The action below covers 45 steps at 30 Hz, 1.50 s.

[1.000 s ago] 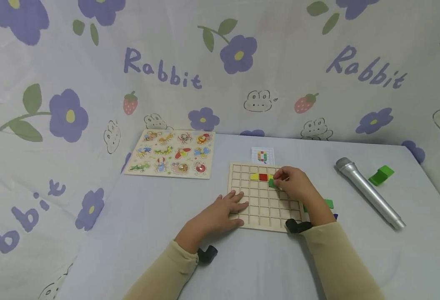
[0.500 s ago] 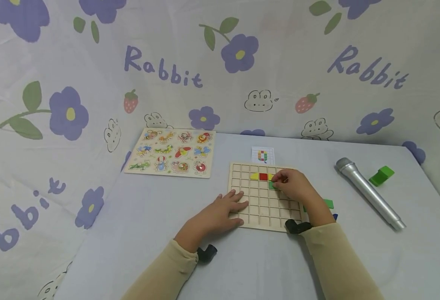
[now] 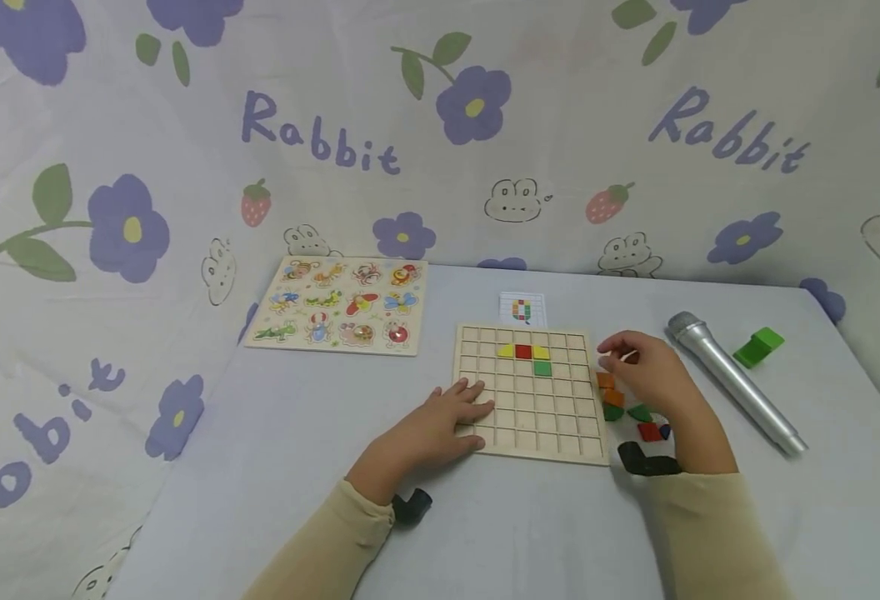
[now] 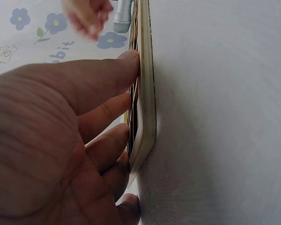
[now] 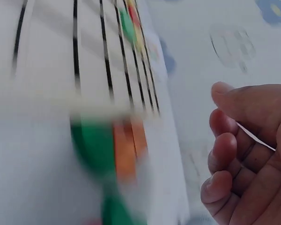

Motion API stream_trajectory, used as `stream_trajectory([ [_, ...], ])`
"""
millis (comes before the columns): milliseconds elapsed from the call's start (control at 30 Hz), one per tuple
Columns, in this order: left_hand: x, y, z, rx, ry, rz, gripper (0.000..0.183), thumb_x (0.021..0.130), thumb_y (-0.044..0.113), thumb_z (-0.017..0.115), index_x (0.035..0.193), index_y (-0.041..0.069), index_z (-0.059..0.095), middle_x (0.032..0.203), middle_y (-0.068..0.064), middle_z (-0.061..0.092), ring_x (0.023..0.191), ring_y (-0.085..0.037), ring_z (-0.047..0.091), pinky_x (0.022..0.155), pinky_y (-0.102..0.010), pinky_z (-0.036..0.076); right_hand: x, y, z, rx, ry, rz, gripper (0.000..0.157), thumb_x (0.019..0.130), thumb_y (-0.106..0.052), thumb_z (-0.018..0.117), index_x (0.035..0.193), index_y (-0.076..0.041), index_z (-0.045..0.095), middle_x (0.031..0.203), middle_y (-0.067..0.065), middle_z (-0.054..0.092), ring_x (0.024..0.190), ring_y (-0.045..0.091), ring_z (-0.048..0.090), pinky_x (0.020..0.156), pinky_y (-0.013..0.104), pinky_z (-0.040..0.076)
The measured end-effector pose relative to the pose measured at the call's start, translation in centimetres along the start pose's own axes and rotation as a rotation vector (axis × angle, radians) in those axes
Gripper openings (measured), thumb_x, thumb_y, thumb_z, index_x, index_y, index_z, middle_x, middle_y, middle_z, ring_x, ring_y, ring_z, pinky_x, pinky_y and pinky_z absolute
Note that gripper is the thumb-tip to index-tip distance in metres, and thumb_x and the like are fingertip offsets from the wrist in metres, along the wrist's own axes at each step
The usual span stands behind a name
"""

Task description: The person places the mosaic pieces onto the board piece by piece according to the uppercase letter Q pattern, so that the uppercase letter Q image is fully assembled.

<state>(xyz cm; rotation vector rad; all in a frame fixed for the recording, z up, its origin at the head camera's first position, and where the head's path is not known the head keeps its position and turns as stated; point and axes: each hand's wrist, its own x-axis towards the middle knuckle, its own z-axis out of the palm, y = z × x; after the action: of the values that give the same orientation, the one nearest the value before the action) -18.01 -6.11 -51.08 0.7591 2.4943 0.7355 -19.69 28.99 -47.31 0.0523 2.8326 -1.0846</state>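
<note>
Left hand [image 3: 442, 423], fingers spread on pale square wooden grid board [image 3: 532, 419] — likely steadying it; right hand [image 3: 653, 373], fingers half-curled, empty, near orange square blocks [image 3: 614, 398].

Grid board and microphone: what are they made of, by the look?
Grid board: likely plywood, matte; pale tan face, edge looks layered in the left wrist view.
Microphone: smooth, silvery sheen on its handle; metal or silver-coated plastic, can't tell which.
</note>
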Motion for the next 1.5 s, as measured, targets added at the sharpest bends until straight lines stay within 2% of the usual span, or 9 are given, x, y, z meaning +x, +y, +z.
stream_trajectory([
  [167, 0.0, 0.2, -0.1, 0.002, 0.001, -0.006, 0.062, 0.105, 0.029, 0.073, 0.164, 0.025, 0.053, 0.181, 0.004, 0.028, 0.172, -0.019, 0.012, 0.141, -0.048, 0.008, -2.5, 4.5, -2.4, -0.081, -0.007, 0.074, 0.032, 0.107, -0.022, 0.068, 0.132, -0.001, 0.069, 0.115, 0.018, 0.066, 0.101, 0.032, 0.061, 0.071, 0.031, 0.052],
  [367, 0.0, 0.2, 0.1, 0.008, 0.003, -0.010, 0.062, 0.105, 0.029, 0.073, 0.164, 0.025, 0.053, 0.181, 0.004, 0.028, 0.172, -0.019, 0.012, 0.141, -0.048, 0.009, -4.3, 7.9, -2.6, -0.107, -0.079, 0.102, 0.039, 0.102, -0.018, 0.076, 0.135, 0.000, 0.070, 0.108, 0.014, 0.067, 0.101, 0.032, 0.063, 0.075, 0.031, 0.052],
  [600, 0.1, 0.0, 0.2, -0.004, 0.009, 0.008, 0.062, 0.105, 0.029, 0.073, 0.163, 0.024, 0.053, 0.181, 0.003, 0.029, 0.172, -0.020, 0.013, 0.141, -0.049, 0.009, -4.5, 8.2, -2.2, -0.078, -0.031, 0.090, 0.035, 0.100, -0.015, 0.077, 0.130, 0.001, 0.069, 0.104, 0.014, 0.067, 0.098, 0.031, 0.061, 0.077, 0.031, 0.052],
  [833, 0.1, -0.2, 0.3, -0.004, 0.009, 0.013, 0.061, 0.105, 0.029, 0.072, 0.163, 0.024, 0.053, 0.181, 0.003, 0.029, 0.172, -0.021, 0.012, 0.141, -0.049, 0.008, -4.7, 8.0, -1.7, -0.039, -0.008, 0.139, 0.031, 0.100, -0.014, 0.076, 0.126, -0.002, 0.064, 0.116, 0.022, 0.067, 0.101, 0.034, 0.063, 0.077, 0.033, 0.056],
  [967, 0.0, 0.0, 0.2, -0.003, 0.002, 0.014, 0.062, 0.105, 0.029, 0.072, 0.164, 0.024, 0.053, 0.181, 0.003, 0.029, 0.172, -0.020, 0.012, 0.141, -0.049, 0.009, -4.7, 8.1, -1.7, -0.026, 0.024, 0.124, 0.025, 0.102, -0.015, 0.073, 0.123, -0.004, 0.064, 0.116, 0.021, 0.069, 0.100, 0.032, 0.063, 0.073, 0.032, 0.055],
  [1100, 0.0, 0.2, 0.0, -0.009, -0.003, 0.013, 0.062, 0.106, 0.030, 0.072, 0.164, 0.023, 0.052, 0.181, 0.003, 0.028, 0.172, -0.021, 0.011, 0.141, -0.049, 0.008, -4.6, 7.2, -1.5, -0.020, 0.084, 0.081, 0.022, 0.104, -0.016, 0.070, 0.123, -0.005, 0.065, 0.117, 0.020, 0.068, 0.097, 0.030, 0.060, 0.069, 0.031, 0.053],
  [1200, 0.0, 0.2, 0.0, -0.008, -0.001, 0.010, 0.061, 0.106, 0.029, 0.072, 0.164, 0.023, 0.053, 0.181, 0.003, 0.028, 0.172, -0.020, 0.011, 0.141, -0.049, 0.008, -4.2, 5.3, -0.9, 0.004, 0.114, 0.044, 0.021, 0.104, -0.016, 0.071, 0.122, -0.005, 0.067, 0.116, 0.019, 0.070, 0.093, 0.028, 0.060, 0.065, 0.030, 0.052],
  [1367, -0.1, 0.2, 0.0, -0.005, 0.002, 0.007, 0.061, 0.106, 0.029, 0.072, 0.164, 0.023, 0.053, 0.181, 0.003, 0.028, 0.172, -0.020, 0.011, 0.141, -0.049, 0.008, -2.6, 0.9, 1.3, 0.063, 0.049, -0.006, 0.020, 0.105, -0.019, 0.072, 0.121, -0.006, 0.069, 0.118, 0.017, 0.072, 0.093, 0.026, 0.064, 0.070, 0.031, 0.054],
  [1500, -0.1, 0.2, 0.1, -0.009, 0.004, 0.009, 0.061, 0.105, 0.029, 0.072, 0.164, 0.024, 0.053, 0.181, 0.004, 0.028, 0.172, -0.020, 0.011, 0.141, -0.049, 0.008, -1.1, -1.5, 3.6, 0.078, 0.009, -0.022, 0.017, 0.105, -0.018, 0.072, 0.118, -0.008, 0.070, 0.115, 0.015, 0.072, 0.097, 0.027, 0.065, 0.075, 0.032, 0.053],
])
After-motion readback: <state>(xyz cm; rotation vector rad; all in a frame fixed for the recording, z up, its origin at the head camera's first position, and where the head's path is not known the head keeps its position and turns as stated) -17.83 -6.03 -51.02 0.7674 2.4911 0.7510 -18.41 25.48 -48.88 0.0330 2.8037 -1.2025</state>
